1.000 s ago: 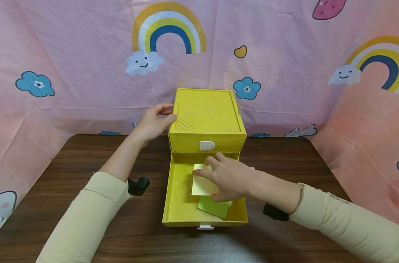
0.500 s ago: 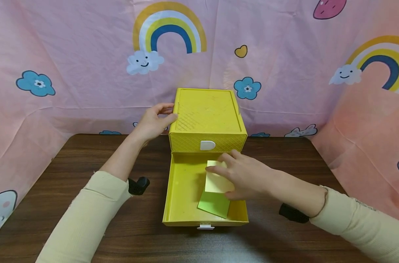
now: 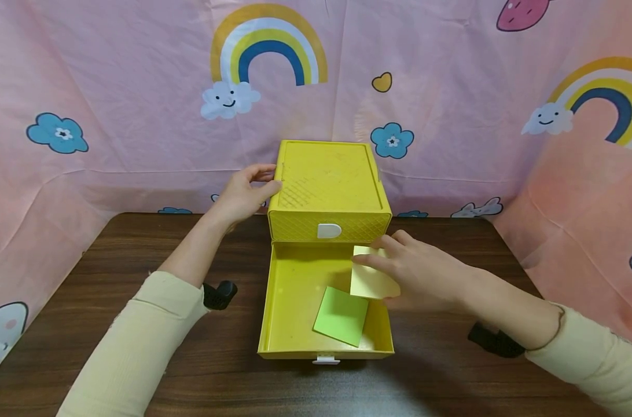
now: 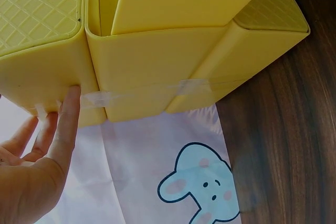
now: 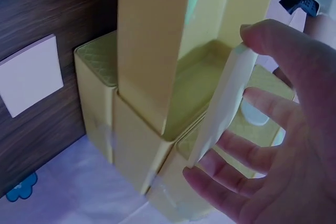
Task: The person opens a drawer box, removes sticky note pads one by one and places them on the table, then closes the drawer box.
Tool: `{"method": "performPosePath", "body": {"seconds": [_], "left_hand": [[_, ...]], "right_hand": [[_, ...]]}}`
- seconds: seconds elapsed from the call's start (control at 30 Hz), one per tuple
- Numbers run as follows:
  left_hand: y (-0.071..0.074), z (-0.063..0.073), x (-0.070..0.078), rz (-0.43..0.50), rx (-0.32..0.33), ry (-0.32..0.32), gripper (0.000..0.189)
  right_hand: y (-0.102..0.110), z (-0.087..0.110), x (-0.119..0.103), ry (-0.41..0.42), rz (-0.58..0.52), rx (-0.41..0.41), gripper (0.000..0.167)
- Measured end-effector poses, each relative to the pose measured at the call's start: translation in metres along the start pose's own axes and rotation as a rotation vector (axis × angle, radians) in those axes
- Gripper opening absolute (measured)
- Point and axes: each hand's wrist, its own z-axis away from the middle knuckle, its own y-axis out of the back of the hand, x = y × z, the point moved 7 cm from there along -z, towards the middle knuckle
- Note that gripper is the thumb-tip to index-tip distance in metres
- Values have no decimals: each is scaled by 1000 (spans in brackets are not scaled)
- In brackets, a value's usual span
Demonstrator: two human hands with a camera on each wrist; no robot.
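A yellow plastic drawer unit (image 3: 329, 179) stands at the back of the table, one drawer (image 3: 290, 301) pulled out under the top one. My left hand (image 3: 245, 194) rests against the unit's left side; the fingers (image 4: 68, 124) lie fairly straight on that wall in the left wrist view. Between thumb and fingertips, my right hand (image 3: 425, 272) pinches a pale yellow sticky note pad (image 3: 370, 278) by its edges, over the drawer's right side. The right wrist view shows this pad (image 5: 223, 103) edge-on. Inside the drawer lies a green sticky note pad (image 3: 342, 315).
A pinkish square pad (image 5: 32, 74) lies on the dark wooden table (image 5: 58, 3) beside the unit in the right wrist view. The white drawer handle (image 3: 326, 360) juts toward the front. A patterned pink cloth (image 3: 154, 133) hangs behind the table.
My right hand has moved right with the pale yellow pad, from over the drawer's middle to its right wall. The green pad now shows whole. My left hand stays in place.
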Motion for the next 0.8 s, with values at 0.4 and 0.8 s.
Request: {"method": "performPosePath", "body": {"seconds": [0.4, 0.8], "left_hand": [[0, -1, -1, 2, -5, 26, 51], [0, 0, 0, -8, -11, -1, 52]], "right_hand": [[-6, 19, 22, -97, -62, 6, 68], [-19, 39, 46, -202, -95, 4, 69]]}}
